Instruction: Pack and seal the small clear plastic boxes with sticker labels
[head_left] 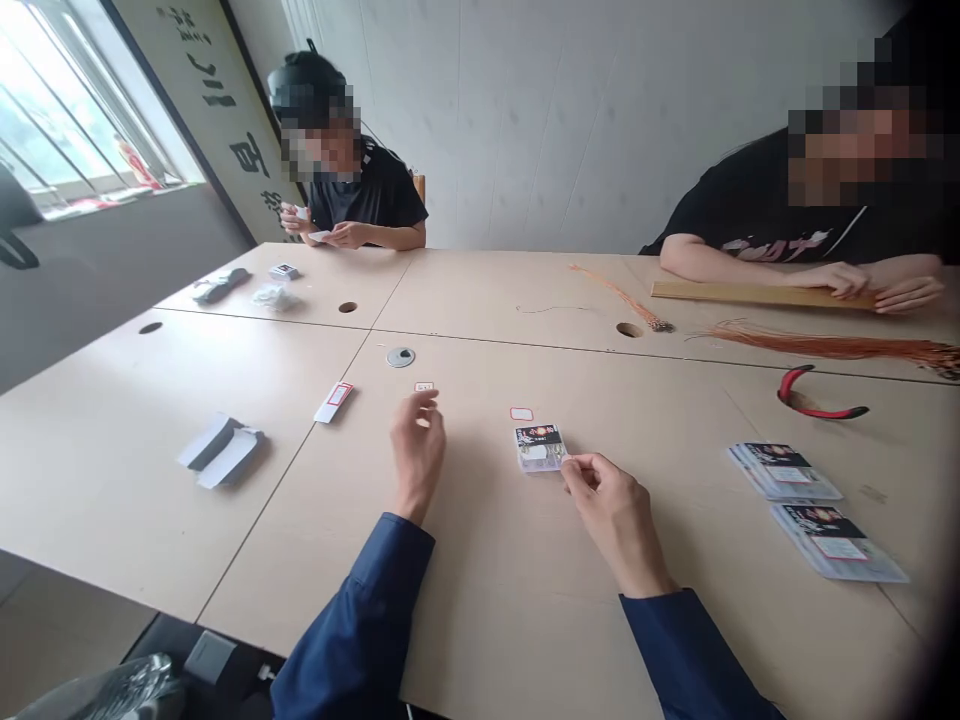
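My left hand (418,450) is raised above the table with its fingers loosely curled and the thumb apart. Just beyond its fingertips shows a small red-bordered label (424,386); whether they touch I cannot tell. My right hand (615,510) pinches the lower right corner of a small stack of clear packets (540,452) with black printed tops. Another red-bordered label (522,413) lies right behind this stack. To the left is a narrow white label strip (334,402) with a red-bordered label on it.
Two stacks of packets, one farther (784,472) and one nearer (836,545), lie at right. Beyond them are red-handled pliers (817,400) and orange strands (832,343). A folded grey-white paper piece (221,450) sits left. Two people work across the table, one with a wooden strip (750,295).
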